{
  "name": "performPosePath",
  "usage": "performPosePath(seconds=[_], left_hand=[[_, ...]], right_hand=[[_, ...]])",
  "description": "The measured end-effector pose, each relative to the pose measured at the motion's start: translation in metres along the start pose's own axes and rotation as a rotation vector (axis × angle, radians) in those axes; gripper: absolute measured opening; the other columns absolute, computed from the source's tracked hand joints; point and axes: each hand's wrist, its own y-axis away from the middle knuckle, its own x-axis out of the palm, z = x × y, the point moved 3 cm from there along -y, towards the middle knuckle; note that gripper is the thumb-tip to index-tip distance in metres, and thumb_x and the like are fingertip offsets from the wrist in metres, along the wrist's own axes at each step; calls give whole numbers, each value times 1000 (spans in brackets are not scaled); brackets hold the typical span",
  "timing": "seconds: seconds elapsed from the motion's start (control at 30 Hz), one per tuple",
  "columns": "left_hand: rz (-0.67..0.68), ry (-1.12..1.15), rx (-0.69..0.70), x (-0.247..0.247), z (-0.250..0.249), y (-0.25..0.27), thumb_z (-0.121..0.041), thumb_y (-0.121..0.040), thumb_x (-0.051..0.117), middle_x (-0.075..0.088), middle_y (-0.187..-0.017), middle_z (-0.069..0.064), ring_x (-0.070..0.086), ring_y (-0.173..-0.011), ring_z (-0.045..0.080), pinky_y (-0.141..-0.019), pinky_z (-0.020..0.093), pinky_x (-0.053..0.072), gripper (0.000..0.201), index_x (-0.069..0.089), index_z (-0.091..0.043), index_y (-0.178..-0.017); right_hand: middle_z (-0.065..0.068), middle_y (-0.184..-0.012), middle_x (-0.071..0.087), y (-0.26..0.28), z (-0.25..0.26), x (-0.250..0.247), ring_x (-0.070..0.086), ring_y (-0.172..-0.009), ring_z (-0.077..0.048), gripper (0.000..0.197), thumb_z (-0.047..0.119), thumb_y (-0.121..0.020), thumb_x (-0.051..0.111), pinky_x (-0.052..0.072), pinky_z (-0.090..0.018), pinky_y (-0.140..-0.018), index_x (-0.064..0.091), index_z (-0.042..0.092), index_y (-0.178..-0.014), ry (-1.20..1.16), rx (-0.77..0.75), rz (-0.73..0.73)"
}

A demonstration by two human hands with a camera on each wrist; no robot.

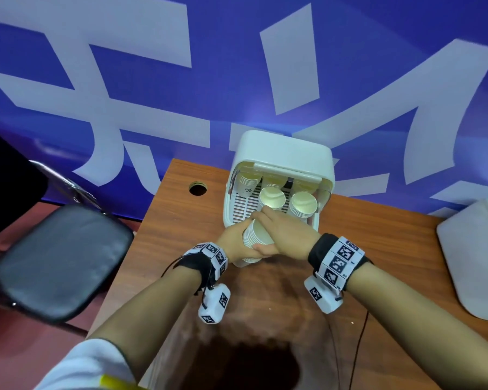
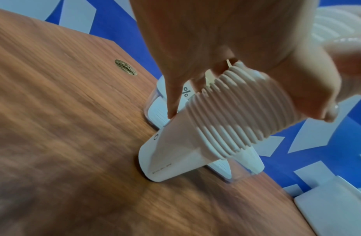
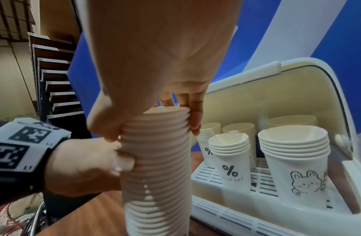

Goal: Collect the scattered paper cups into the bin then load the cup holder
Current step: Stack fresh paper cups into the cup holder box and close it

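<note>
A tall nested stack of white paper cups (image 1: 255, 239) is held tilted just in front of the cup holder (image 1: 282, 147), a white box with its lid lifted. My left hand (image 1: 241, 244) grips the stack's lower half (image 2: 242, 111). My right hand (image 1: 265, 230) grips its upper rims (image 3: 161, 121), thumb on one side and fingers on the other, with my left hand (image 3: 84, 162) just below. Shorter cup stacks stand upright on the holder's slotted tray (image 3: 256, 220): one marked "%" (image 3: 230, 159), one with a rabbit drawing (image 3: 297, 161), others behind.
The holder sits at the far edge of a wooden table (image 1: 378, 249) against a blue banner wall. A white bin (image 1: 473, 257) stands at the right. A cable hole (image 1: 197, 189) lies left of the holder. A black chair (image 1: 59, 263) is beside the table's left edge.
</note>
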Motion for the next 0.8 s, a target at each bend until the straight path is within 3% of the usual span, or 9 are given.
performPosePath(seconds=[0.13, 0.27, 0.37, 0.5, 0.63, 0.8], left_hand=[[36, -3, -32, -4, 6, 0, -53, -51, 80, 61, -121, -9, 56, -113, 10, -98, 27, 44, 93, 47, -24, -133], [-22, 69, -78, -12, 15, 1, -46, -57, 86, 65, -116, -12, 60, -109, 7, -95, 31, 49, 75, 51, -37, -123], [-88, 127, -75, -20, 18, 4, -30, -67, 86, 62, -118, -13, 58, -110, 6, -92, 23, 46, 69, 49, -35, -124], [-156, 112, -58, -35, 23, 10, -25, -69, 85, 59, -116, -15, 55, -108, 5, -85, 11, 41, 63, 49, -36, -120], [-218, 81, -64, -53, 33, 20, -27, -68, 86, 59, -115, -17, 54, -107, 4, -82, 7, 40, 65, 48, -38, -119], [-268, 88, -70, -65, 42, 26, -29, -66, 87, 59, -116, -16, 55, -110, 8, -86, 13, 42, 68, 50, -33, -123]], right_hand=[[-1, -122, 46, 8, -6, -19, 52, -106, -18, 72, 53, -78, 63, 47, -35, -87, 40, 22, -139, -84, -51, -27], [2, -136, 45, 19, -21, -49, 48, -120, -15, 78, 48, -79, 69, 40, -27, -93, 33, 24, -144, -255, 119, -149], [6, -133, 47, 28, -33, -59, 47, -116, -8, 72, 43, -81, 69, 37, -24, -89, 34, 25, -142, -367, 255, -298], [4, -126, 50, 32, -43, -52, 49, -110, -12, 67, 46, -79, 70, 39, -27, -83, 42, 20, -134, -360, 399, -484], [-3, -126, 51, 10, -36, -26, 52, -113, -19, 75, 49, -74, 74, 42, -29, -88, 45, 13, -134, -208, 334, -393], [-5, -129, 51, -46, -29, 7, 50, -117, -28, 77, 56, -78, 65, 39, -40, -94, 42, 15, -138, 11, 301, -311]])
